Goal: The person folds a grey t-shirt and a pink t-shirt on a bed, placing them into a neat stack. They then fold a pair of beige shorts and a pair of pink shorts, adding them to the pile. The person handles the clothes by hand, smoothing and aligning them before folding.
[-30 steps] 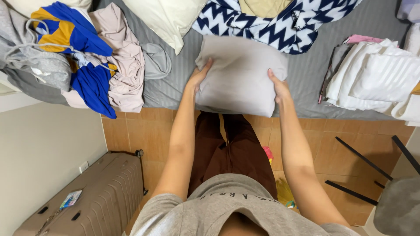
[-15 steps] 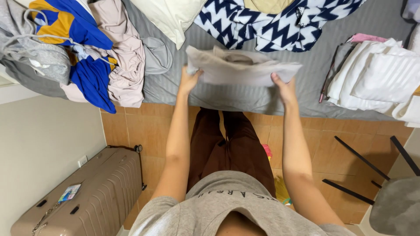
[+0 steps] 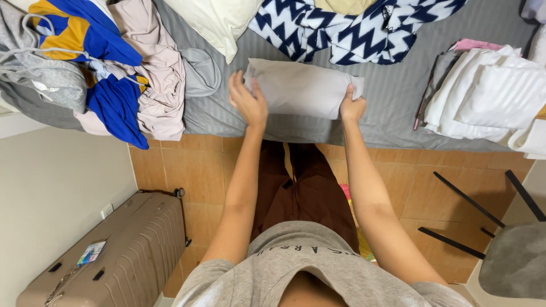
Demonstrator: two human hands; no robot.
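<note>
Two hands | left hand (image 3: 248, 101), right hand (image 3: 352, 106) grip folded grey cloth (image 3: 301, 88) | grey bedsheet (image 3: 387, 108) | tiled floor (image 3: 199, 170)

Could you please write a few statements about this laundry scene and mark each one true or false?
1. Both hands, left hand and right hand, hold the folded pale grey garment. True.
2. The garment lies on the floor. False: it is on the grey striped bed.
3. A beige suitcase stands at lower left. True.
4. The stack of white folded cloth sits left of the hands. False: it sits to their right.
</note>
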